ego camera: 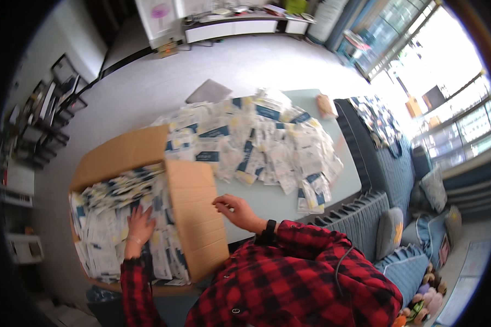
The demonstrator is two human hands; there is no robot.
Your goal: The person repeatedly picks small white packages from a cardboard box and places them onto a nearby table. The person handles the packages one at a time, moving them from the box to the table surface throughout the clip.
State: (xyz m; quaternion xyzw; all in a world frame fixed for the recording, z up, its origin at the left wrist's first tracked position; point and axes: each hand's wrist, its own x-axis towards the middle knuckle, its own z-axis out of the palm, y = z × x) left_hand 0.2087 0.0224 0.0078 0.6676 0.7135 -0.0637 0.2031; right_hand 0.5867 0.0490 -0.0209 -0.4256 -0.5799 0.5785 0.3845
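Note:
A large open cardboard box (196,212) at the left holds many flat white, blue and yellow packets (110,229). My left hand (141,225), fingers spread, rests on the packets inside the box. Just right of the box's raised flap is my right hand (237,210), its fingers curled; whether it holds anything small cannot be made out. Beyond it, a wide heap of similar packets (249,139) covers much of a pale table (266,200). Several packets lie together at the heap's near right edge.
A small brown and white package (325,106) lies at the table's far right corner. A grey cushion (208,91) shows behind the heap. Blue sofa seating (388,167) with pillows runs along the right. Plush toys (427,300) are at the lower right.

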